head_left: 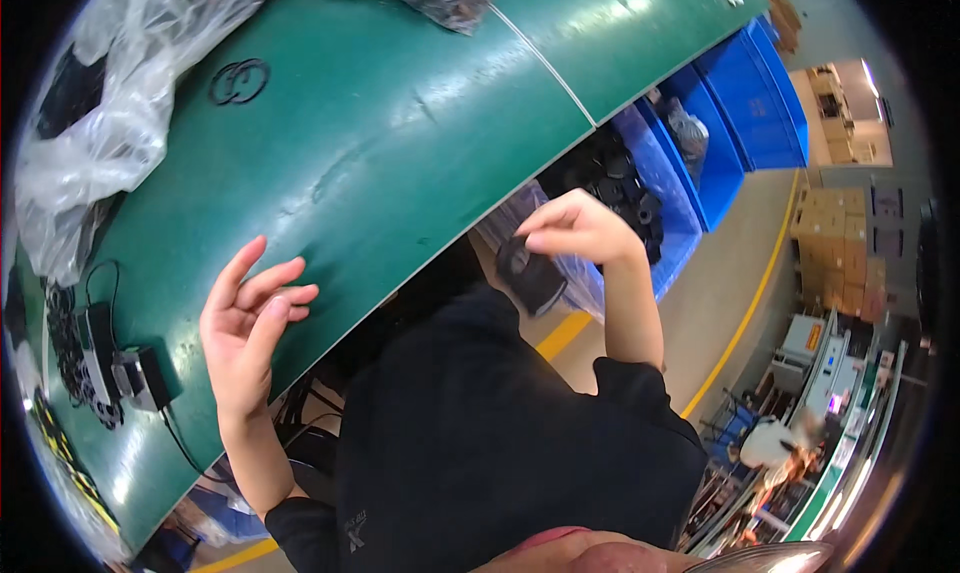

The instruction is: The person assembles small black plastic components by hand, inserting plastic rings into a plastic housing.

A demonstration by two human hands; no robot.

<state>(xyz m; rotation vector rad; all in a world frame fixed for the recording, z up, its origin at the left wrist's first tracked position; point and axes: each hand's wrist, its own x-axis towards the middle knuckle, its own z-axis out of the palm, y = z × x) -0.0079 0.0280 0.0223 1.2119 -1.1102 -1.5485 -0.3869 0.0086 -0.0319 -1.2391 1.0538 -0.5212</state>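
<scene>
My left hand hovers over the green table near its front edge. Its fingers are spread and slightly curled, with nothing in them. Beyond the table's edge, my right hand pinches a dark, flat black piece between thumb and fingers. The piece hangs down beside a plastic-lined blue bin filled with black parts. What kind of piece it is I cannot make out. Farther back on the table lie two thin black rings, overlapping each other.
Clear plastic bags cover the table's far left. A black power adapter with a cable and a heap of black chain-like parts sit at the left. More blue bins stand at the right, with cardboard boxes beyond.
</scene>
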